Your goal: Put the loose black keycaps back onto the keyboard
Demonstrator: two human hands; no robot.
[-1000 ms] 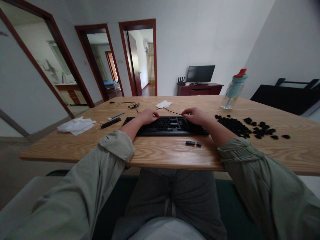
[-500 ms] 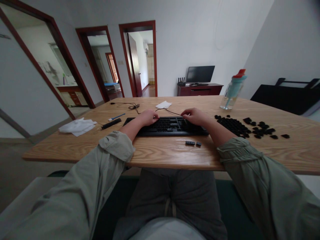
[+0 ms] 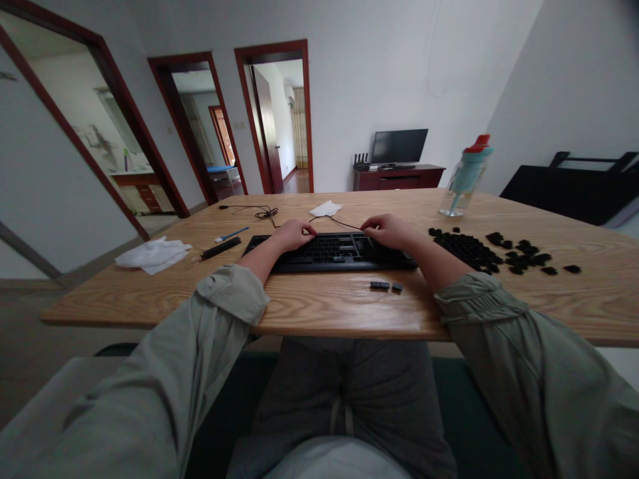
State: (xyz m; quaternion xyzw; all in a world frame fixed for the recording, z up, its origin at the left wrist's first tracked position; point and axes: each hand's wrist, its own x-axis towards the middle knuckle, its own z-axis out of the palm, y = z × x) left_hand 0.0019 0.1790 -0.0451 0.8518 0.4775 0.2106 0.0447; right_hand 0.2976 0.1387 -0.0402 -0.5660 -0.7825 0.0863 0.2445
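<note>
A black keyboard (image 3: 344, 264) lies on the wooden table in front of me, with many of its keycaps off and a few still on. My left hand (image 3: 296, 234) is at its far edge left of the middle, thumb and fingers curled together on the edge. Farther right, my right hand (image 3: 384, 231) bends its fingers over the same far edge, and its palm hides part of the number-pad side. Two loose dark keycap pieces (image 3: 380, 285) rest just in front of the keyboard. To the right of my right forearm lies a heap of black keycaps (image 3: 466, 251), several scattered beyond it.
On the left of the table (image 3: 309, 311) are crumpled white tissues (image 3: 154, 254), a black strip-like bar (image 3: 220, 248) and a blue brush (image 3: 232, 234). A coiled cable (image 3: 266, 213) and a white tissue (image 3: 326, 209) lie behind the keyboard. A water bottle (image 3: 465, 178) stands at the back right.
The view has shifted very slightly. Both hands stay at the keyboard's far edge, and nothing else has visibly moved.
</note>
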